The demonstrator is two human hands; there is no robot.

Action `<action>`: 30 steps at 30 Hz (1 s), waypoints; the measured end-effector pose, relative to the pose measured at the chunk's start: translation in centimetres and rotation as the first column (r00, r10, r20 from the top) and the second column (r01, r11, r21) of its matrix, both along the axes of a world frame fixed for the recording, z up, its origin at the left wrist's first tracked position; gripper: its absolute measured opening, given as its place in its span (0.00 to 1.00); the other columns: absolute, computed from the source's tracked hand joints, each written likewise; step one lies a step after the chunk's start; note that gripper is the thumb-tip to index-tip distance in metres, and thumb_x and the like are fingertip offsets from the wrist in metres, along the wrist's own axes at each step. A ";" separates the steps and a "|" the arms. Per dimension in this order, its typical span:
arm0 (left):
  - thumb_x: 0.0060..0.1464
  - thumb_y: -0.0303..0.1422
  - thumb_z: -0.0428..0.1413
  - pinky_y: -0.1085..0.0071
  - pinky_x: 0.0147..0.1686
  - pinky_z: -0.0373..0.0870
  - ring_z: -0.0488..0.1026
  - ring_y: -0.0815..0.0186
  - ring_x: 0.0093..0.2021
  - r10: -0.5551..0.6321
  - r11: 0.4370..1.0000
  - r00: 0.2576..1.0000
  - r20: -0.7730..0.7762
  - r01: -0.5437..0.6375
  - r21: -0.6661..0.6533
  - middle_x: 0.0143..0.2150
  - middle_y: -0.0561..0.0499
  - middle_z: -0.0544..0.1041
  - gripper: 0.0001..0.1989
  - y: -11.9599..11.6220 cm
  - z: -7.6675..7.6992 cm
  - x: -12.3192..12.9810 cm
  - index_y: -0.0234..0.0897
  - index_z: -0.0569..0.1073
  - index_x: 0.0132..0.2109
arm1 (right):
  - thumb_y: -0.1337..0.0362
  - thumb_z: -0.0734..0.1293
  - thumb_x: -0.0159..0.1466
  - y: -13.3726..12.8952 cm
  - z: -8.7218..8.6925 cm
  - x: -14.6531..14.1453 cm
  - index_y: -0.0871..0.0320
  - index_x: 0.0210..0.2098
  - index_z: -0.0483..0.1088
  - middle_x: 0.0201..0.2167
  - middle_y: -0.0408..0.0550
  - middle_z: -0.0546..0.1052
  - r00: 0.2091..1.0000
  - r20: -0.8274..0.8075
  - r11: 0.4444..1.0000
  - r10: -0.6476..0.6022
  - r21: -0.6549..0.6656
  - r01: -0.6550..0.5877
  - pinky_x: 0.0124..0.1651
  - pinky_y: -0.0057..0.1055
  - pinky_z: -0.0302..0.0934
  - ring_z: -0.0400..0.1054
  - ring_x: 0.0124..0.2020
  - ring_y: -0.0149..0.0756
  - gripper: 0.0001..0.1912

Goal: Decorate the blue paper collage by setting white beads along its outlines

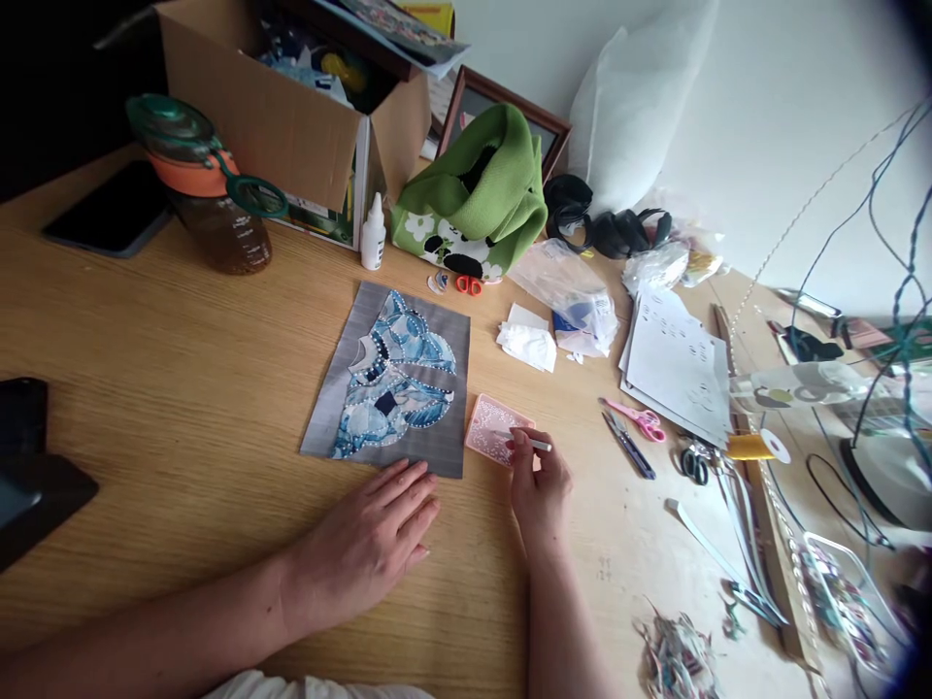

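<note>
My left hand (364,539) lies flat, fingers stretched out, its fingertips at the lower edge of a grey sheet (446,456). On that sheet is a blue and white patchwork picture (393,393), outlined with small white dots. My right hand (540,490) pinches a slim pen-like tool (540,445) with a white rear end; its thin tip points left over a small pink tray (477,449). Many tiny white bead-like pieces (489,417) are scattered in the tray. Whether the tip touches any of them is too small to tell.
Behind the sheet stand a white glue bottle (374,236), a green knitted bag (473,194), a cardboard box (291,126) and a drink bottle (218,209). Red scissors (468,285) lie nearby. To the right are pink scissors (641,419), thread snips (630,445), papers (677,364) and thread scraps (677,655).
</note>
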State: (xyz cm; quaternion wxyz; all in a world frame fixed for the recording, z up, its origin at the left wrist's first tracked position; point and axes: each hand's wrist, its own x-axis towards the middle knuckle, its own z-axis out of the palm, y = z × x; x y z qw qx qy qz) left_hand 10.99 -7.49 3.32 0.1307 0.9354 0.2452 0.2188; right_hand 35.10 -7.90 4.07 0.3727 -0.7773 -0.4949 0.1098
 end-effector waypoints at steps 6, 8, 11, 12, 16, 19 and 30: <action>0.65 0.33 0.54 0.57 0.66 0.61 0.63 0.53 0.65 0.002 1.000 1.000 0.010 -0.002 -0.002 0.62 0.40 0.70 0.16 0.0 0.1 0.0 0.28 0.72 0.56 | 0.46 0.59 0.68 0.0 0.5 -0.3 0.58 0.36 0.73 0.27 0.49 0.80 0.996 -0.027 0.995 -0.081 0.056 0.082 0.32 0.30 0.64 0.73 0.26 0.36 0.23; 0.65 0.33 0.54 0.57 0.66 0.61 0.63 0.53 0.64 0.000 1.000 1.000 0.011 0.000 0.000 0.61 0.40 0.70 0.16 0.1 0.1 0.0 0.28 0.72 0.56 | 0.45 0.59 0.68 0.0 0.5 -0.3 0.58 0.35 0.73 0.27 0.49 0.80 0.996 -0.014 0.995 -0.090 0.049 0.090 0.32 0.29 0.64 0.73 0.26 0.36 0.23; 0.65 0.33 0.54 0.57 0.66 0.60 0.64 0.53 0.64 -0.002 1.000 1.000 0.012 0.002 0.002 0.61 0.40 0.71 0.16 0.1 0.1 0.0 0.28 0.72 0.55 | 0.45 0.59 0.68 0.0 0.6 -0.2 0.58 0.34 0.73 0.26 0.50 0.80 0.996 0.019 0.995 -0.089 0.037 0.088 0.32 0.29 0.64 0.73 0.26 0.36 0.24; 0.65 0.33 0.54 0.57 0.66 0.60 0.64 0.53 0.64 -0.003 1.000 1.000 0.013 0.003 0.001 0.61 0.40 0.71 0.16 0.2 0.0 0.0 0.28 0.72 0.55 | 0.45 0.59 0.68 0.0 0.6 -0.2 0.58 0.33 0.73 0.25 0.49 0.79 0.995 0.032 0.995 -0.092 0.040 0.091 0.31 0.29 0.64 0.73 0.26 0.36 0.24; 0.65 0.33 0.54 0.57 0.66 0.60 0.64 0.53 0.64 -0.002 1.000 1.000 0.031 0.002 0.002 0.61 0.40 0.71 0.15 0.2 -0.1 0.1 0.28 0.73 0.54 | 0.46 0.59 0.68 -0.1 0.6 -0.1 0.58 0.28 0.72 0.22 0.47 0.77 0.992 0.078 0.993 -0.100 0.071 0.095 0.28 0.27 0.61 0.71 0.23 0.34 0.24; 0.64 0.32 0.55 0.57 0.66 0.61 0.64 0.53 0.64 -0.001 1.000 0.999 0.042 0.001 -0.007 0.61 0.40 0.71 0.14 0.2 -0.1 0.1 0.28 0.73 0.53 | 0.47 0.60 0.69 -0.2 0.5 -0.1 0.58 0.27 0.71 0.23 0.47 0.77 0.992 0.094 0.993 -0.078 0.091 0.070 0.29 0.26 0.60 0.71 0.24 0.33 0.23; 0.64 0.31 0.55 0.56 0.65 0.61 0.64 0.53 0.64 -0.006 1.000 0.999 0.047 0.007 -0.020 0.61 0.39 0.70 0.14 0.1 -0.3 0.0 0.28 0.73 0.54 | 0.50 0.61 0.69 -0.3 -0.1 0.2 0.58 0.27 0.71 0.22 0.45 0.76 0.990 0.135 0.995 -0.042 0.100 0.029 0.27 0.26 0.57 0.68 0.21 0.31 0.21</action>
